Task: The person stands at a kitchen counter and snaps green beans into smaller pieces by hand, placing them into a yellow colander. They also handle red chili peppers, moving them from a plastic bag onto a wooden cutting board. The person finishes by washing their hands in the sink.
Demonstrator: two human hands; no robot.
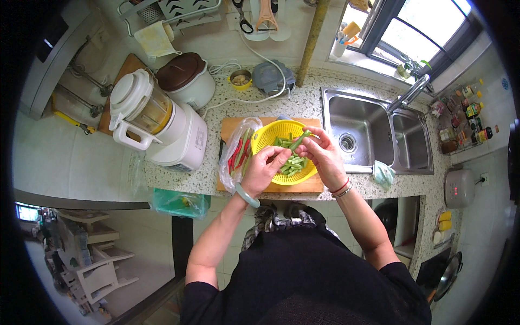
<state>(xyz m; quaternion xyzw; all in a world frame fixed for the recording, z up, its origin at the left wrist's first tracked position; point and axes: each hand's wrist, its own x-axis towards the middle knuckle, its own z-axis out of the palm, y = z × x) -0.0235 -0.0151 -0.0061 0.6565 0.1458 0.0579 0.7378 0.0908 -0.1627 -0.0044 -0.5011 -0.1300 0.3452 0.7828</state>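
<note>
Both hands hold one green bean pod [300,140] over a yellow plastic colander [264,138]. My left hand [264,168] pinches its lower end between thumb and finger; my right hand [323,156] grips it near the upper end. Short cut green pieces [293,165] lie in the colander. The colander rests on a wooden cutting board [315,187]. Left of it, on the same board, a clear plastic bag [227,162] contains red chili peppers [236,153] and long green pods. My left hand is close to the bag's right side.
A double steel sink [361,122] with a cloth [383,174] on its front edge lies right. A white blender [178,138], a lidded cooker [187,83], a small yellow pot [240,79] and a white cord [243,100] are left and behind. A green bin [174,203] hangs at the counter's front.
</note>
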